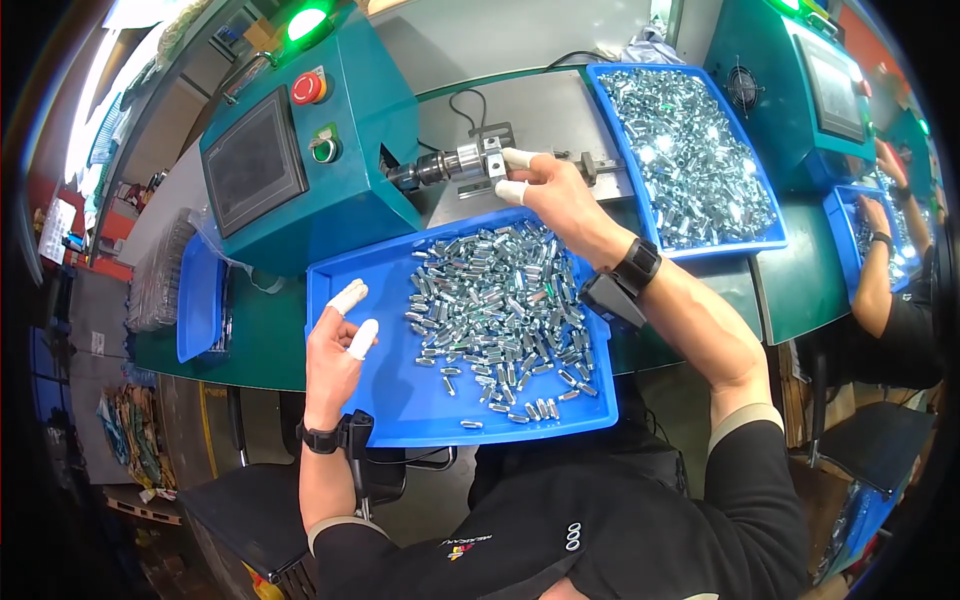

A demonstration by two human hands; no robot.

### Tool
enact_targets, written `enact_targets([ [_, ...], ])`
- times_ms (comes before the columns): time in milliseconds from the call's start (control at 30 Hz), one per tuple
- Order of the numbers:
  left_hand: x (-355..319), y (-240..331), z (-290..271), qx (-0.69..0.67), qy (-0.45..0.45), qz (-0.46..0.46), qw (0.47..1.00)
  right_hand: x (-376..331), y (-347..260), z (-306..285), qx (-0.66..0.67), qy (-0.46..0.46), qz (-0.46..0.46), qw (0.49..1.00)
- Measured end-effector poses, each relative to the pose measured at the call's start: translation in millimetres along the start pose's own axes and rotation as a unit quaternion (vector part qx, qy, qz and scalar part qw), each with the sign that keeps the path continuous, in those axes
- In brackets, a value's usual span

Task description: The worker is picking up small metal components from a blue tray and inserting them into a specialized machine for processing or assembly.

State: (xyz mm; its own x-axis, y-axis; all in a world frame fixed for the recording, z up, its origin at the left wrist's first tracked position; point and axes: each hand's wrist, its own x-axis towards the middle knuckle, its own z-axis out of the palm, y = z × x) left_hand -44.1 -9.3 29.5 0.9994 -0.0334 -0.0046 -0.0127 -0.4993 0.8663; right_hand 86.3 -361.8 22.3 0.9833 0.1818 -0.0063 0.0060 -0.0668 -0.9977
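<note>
My right hand (562,198), with white covers on its thumb and fingertip, is at the square metal block (494,163) at the end of the machine's spindle (433,168). Its thumb and finger curl in from the block's right side; whatever they pinch is too small or hidden to name. Over the left end of a blue tray (385,402) hovers my left hand (335,352), also with white fingertip covers. Its fingers are spread and nothing is in them. Small silvery metal fittings (500,300) lie heaped in this tray, mostly toward its right side.
The teal machine (340,75) carries a dark screen (254,162), a red stop button (308,88) and a lit green lamp (306,24). Another blue tray (712,250), full of fittings, stands at right. A co-worker's arm (876,260) reaches in beside a second machine (780,90).
</note>
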Motion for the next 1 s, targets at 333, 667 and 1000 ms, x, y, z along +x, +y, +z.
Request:
enact_targets([
  [333, 4, 3, -1, 0.012, -0.001, 0.012, 1.000, -3, -6, -1, 0.058, -0.018, 0.019, 0.998],
  [667, 21, 34, -8, 0.095, 0.047, 0.107, 0.989, -1, -3, -7, 0.055, -0.021, 0.012, 0.998],
  [1000, 100, 93, 0, 0.336, 0.133, 0.309, 0.880, -3, 4, -6, 0.068, -0.016, 0.006, 0.998],
])
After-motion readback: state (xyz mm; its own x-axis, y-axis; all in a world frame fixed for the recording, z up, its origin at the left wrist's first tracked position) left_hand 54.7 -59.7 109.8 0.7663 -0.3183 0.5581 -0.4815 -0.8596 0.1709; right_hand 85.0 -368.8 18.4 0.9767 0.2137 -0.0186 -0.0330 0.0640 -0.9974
